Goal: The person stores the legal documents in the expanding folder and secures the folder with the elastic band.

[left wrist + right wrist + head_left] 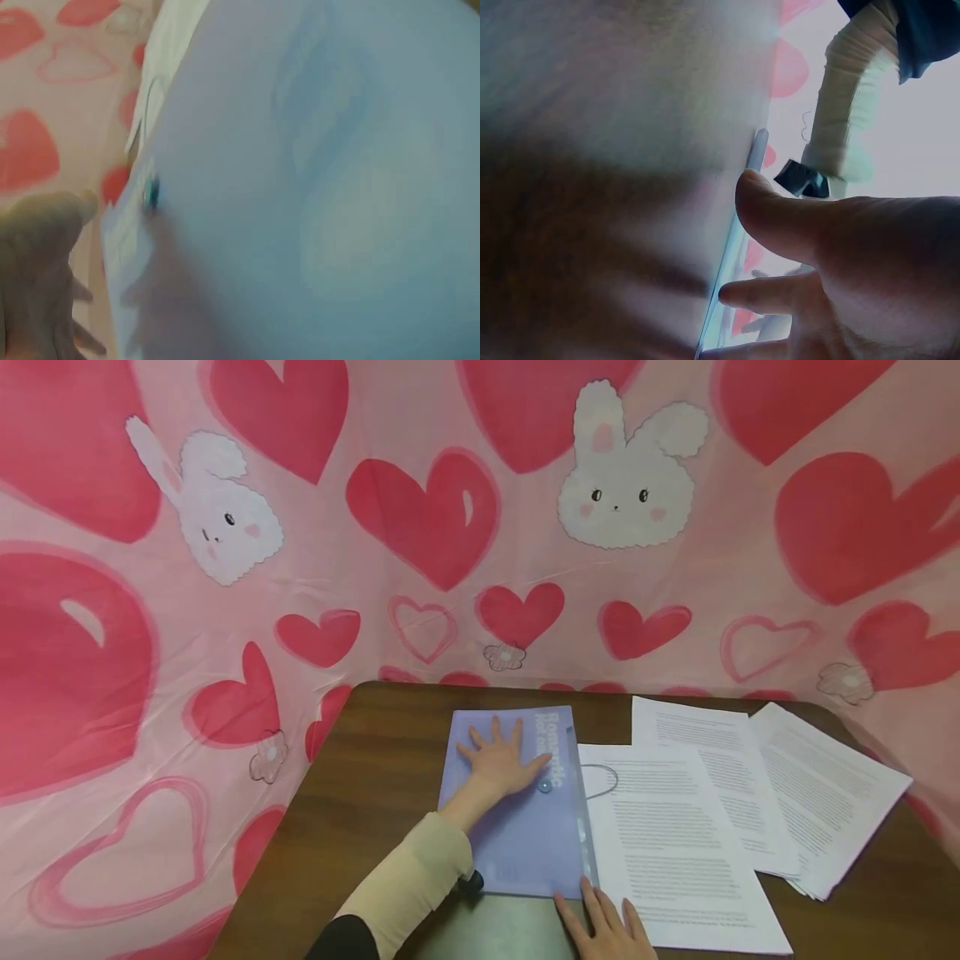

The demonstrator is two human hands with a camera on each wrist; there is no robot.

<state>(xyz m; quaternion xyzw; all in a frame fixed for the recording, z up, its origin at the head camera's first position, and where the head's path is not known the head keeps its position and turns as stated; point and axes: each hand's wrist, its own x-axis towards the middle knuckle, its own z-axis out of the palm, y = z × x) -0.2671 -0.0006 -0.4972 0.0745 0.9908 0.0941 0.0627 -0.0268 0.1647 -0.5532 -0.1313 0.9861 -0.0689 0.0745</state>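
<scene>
While my left hand [501, 760] spreads wide over the purple folder [517, 827], my right hand [611, 931] stands at its lower right corner, and I judge the step in hand to be steadying and squaring the folder. It lies on the brown table [337, 810], straight in front of me, with its blue button [545, 786] facing up and its cord loop [617, 777] stretched out past the right edge, off the button. Just beside that edge are the nearest printed sheets [671, 835], with the outer stack of pages [817, 793] fanned farther right.

To my mind, the next move calls for light, flat fingers, the left steadying the cover and the right minding the edge, so that neither the folder nor the nearest sheets slide askew.

As for my grip, neither hand grasps anything. My left fingers are splayed straight, thumb out near the button; I cannot tell whether the palm bears down or hovers slightly above the cover. My right fingers are extended and apart, tips at the folder's bottom edge, apparently touching it without pinching.
</scene>
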